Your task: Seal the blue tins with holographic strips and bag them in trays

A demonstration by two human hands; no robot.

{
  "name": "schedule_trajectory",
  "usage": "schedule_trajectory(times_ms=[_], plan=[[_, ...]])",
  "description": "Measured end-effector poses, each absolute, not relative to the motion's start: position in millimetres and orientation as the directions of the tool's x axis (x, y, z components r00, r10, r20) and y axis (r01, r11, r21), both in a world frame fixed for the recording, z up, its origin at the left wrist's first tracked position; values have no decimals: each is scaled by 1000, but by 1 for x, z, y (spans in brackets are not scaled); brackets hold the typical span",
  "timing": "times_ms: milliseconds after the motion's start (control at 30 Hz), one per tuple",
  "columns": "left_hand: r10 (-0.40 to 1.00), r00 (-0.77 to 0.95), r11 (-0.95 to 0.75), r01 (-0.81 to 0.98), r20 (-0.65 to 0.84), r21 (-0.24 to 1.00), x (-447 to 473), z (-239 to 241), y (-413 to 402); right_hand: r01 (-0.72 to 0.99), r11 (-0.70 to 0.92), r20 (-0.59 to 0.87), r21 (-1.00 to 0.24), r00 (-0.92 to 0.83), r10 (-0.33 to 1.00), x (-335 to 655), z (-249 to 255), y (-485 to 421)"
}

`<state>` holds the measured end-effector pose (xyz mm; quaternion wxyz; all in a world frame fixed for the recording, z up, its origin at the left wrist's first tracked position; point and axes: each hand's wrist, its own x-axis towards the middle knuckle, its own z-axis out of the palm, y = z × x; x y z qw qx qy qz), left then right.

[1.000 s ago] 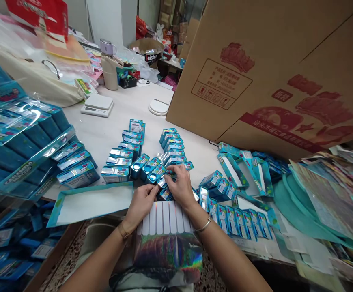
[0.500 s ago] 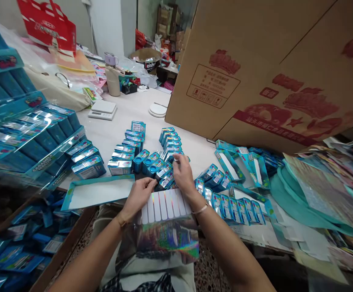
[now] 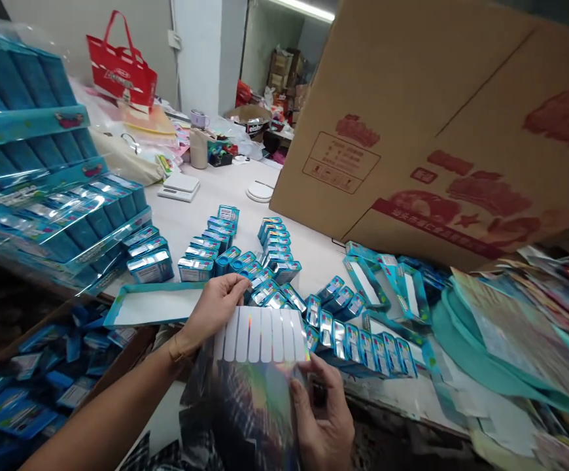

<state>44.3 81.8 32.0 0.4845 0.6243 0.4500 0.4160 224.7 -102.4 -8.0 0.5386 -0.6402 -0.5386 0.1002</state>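
Observation:
A silvery rainbow-sheen sticker sheet [image 3: 259,392] with a row of white strip labels along its top lies over my lap, below several small blue boxes [image 3: 265,291]. My right hand [image 3: 326,415] is curled at the sheet's right edge, thumb on the near side, gripping it. My left hand [image 3: 220,301] is above the sheet's upper left corner, thumb and forefinger pinched together beside the blue boxes. Whatever is in that pinch is too small to make out. A shallow teal-rimmed tray [image 3: 159,306] with a white inside lies left of my left hand.
A large printed carton [image 3: 412,131] stands at the right back. Wrapped display stacks [image 3: 29,150] of blue boxes rise on the left, above a carton of loose blue boxes [image 3: 24,399]. A white scale [image 3: 179,186] sits behind. Teal sheets [image 3: 481,353] are piled at right.
My right hand has come down from the blue boxes to the sheet's right edge. My left hand has shifted slightly left and up, still pinched. The view has tilted up and turned slightly left.

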Motion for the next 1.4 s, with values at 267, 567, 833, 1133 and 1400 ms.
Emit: schedule_trajectory(times_ms=[267,567,833,1133,1400], plan=[[935,252,-352,589,248,728,46,49,67,583,351,544,-733,192,817,228,31,-118],[481,771,-777,155,417,610,64,85,1,711,460,686,-532,44,726,261,93,-109],[436,894,-441,116,99,890,89,112,7,794,354,554,-494,-26,832,285,121,-101],[419,899,-622,183,125,761,86,125,41,772,201,495,-603,164,853,326,131,-99],[458,879,-528,151,131,835,71,135,57,152,103,110,-983,43,993,350,96,-102]])
